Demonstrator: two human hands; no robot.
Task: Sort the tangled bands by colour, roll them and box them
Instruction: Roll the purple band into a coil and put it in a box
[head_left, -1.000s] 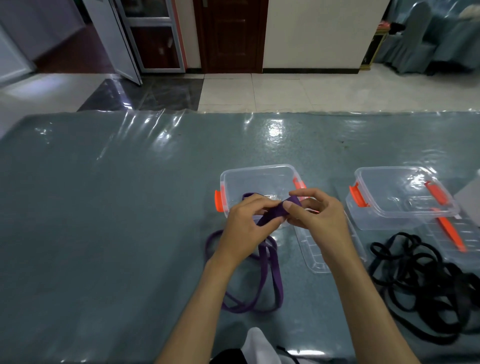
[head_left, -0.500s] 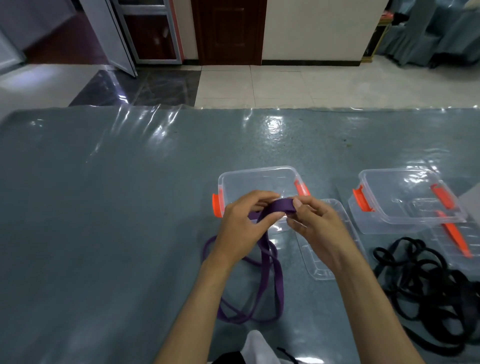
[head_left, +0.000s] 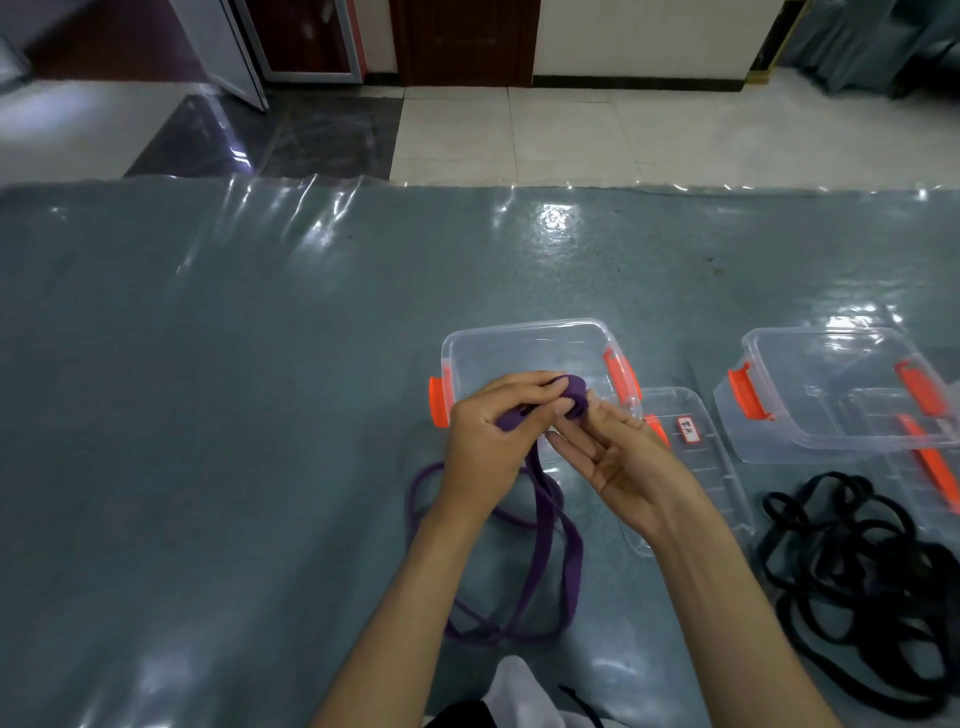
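My left hand (head_left: 493, 441) pinches the purple band (head_left: 545, 545) at centre frame, its small rolled end against my right hand (head_left: 618, 462), whose fingers lie nearly straight. The band's loose loops trail below on the table (head_left: 208, 415). Behind, a clear box (head_left: 524, 348); lower right, tangled black bands (head_left: 857, 582).

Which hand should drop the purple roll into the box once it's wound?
Probably the left hand: it pinches the purple band roll, already above the open box. The right hand only steadies it.

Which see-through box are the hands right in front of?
The left box, just behind both hands and the purple band. The other box sits off to the right, beyond the black bands.
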